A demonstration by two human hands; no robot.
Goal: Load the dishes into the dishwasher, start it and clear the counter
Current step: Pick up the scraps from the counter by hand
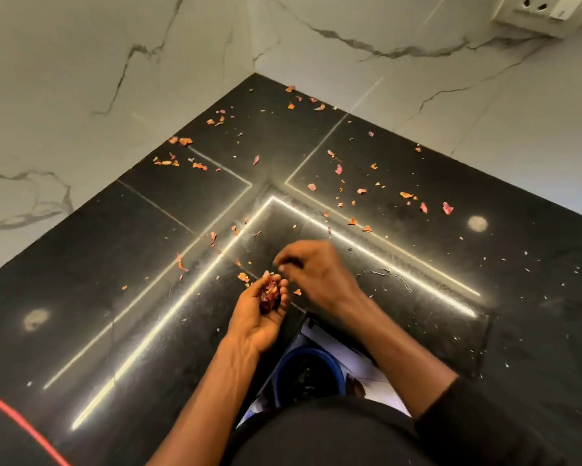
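Though strewn with petals (447, 208), counter (81, 297) roomy.

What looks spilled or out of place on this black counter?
Dry orange and pink petal-like scraps lie scattered over the glossy black stone counter, thickest towards the corner: loose litter on a work surface. The left hand cups a small heap of them; the blurred right hand is close beside it.

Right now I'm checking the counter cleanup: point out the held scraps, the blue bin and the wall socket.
scraps (270, 295): head view, middle of the heap.
blue bin (311, 352): head view, blue rim.
wall socket (548, 15): head view, white faceplate.
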